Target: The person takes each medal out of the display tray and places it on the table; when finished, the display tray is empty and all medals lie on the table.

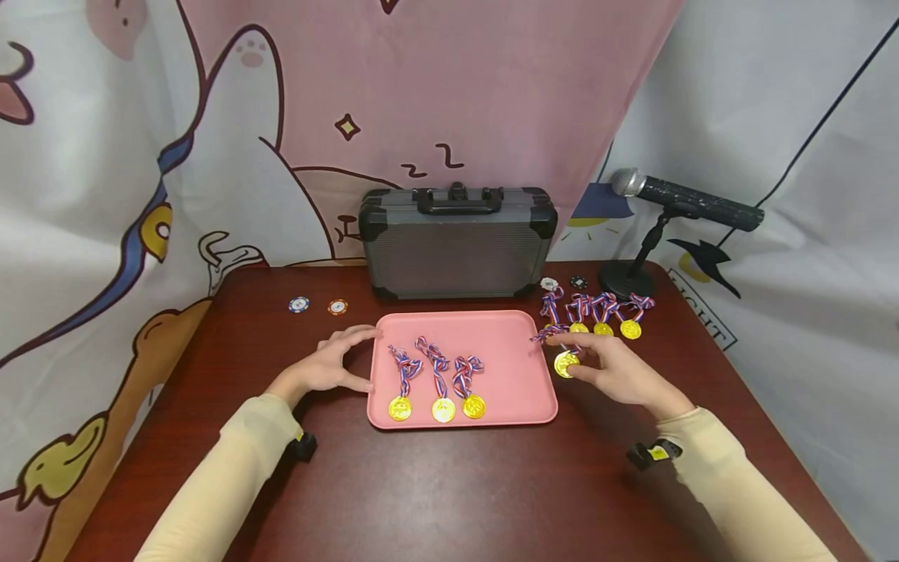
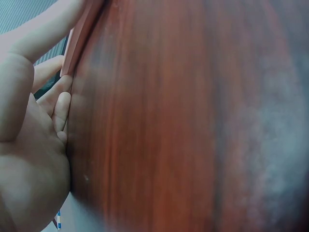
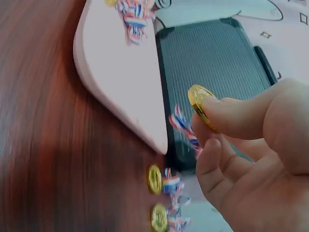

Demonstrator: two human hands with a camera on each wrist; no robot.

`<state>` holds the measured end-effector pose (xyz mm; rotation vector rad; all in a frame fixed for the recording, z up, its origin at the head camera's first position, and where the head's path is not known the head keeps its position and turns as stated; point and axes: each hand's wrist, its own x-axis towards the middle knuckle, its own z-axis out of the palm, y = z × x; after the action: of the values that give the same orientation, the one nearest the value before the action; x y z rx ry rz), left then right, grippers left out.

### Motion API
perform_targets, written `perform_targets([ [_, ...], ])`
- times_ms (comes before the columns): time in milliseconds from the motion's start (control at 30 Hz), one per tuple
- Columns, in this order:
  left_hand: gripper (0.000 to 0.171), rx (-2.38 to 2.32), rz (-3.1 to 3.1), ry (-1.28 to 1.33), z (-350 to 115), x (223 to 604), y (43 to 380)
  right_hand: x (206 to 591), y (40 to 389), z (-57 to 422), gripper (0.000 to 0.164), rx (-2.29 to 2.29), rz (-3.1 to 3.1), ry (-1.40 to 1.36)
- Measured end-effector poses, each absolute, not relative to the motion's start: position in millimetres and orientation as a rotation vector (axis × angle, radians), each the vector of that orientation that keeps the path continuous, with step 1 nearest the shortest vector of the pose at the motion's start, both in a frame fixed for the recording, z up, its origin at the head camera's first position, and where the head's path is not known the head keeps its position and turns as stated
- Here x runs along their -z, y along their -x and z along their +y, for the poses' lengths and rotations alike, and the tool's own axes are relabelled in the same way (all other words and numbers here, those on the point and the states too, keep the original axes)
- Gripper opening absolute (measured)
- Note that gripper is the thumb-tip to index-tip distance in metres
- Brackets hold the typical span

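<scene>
1. On the dark red-brown table, near the middle: pink tray, flat, wider than deep.
2. At the tray's right rim: right hand, thumb and fingers closed in a pinch on one gold medal; in the right wrist view, disc tilted between thumb and fingertips, with striped ribbon hanging close by.
3. At the tray's left rim: left hand, thumb well apart from the fingers, fingers loosely extended, with fingertips against the rim in the left wrist view.
4. Inside the tray, from left to middle: three medals side by side, gold discs toward the near edge, red, white and blue ribbons bunched behind.
5. Beyond the right hand, on the table: row of four more medals, leftmost partly hidden.
6. Behind the tray, upright: grey case with black corners and handle.
7. To the case's right: microphone on a black stand; near the case's corner, white chip and black chip.
8. Beyond the left hand: blue-and-white chip and orange-and-white chip, slightly apart.
</scene>
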<state>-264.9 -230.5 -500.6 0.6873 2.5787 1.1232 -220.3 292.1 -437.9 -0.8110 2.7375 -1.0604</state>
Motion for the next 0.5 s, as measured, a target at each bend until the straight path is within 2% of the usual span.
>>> perform_targets([
  [167, 0.100, -1.127, 2.574, -0.689, -229, 500, 263, 455, 219, 305, 0.049, 0.920, 2.824, 0.794],
  [500, 0.100, -1.127, 2.581, -0.716, -230, 500, 263, 475, 217, 305, 0.046, 0.664, 2.902, 1.025],
])
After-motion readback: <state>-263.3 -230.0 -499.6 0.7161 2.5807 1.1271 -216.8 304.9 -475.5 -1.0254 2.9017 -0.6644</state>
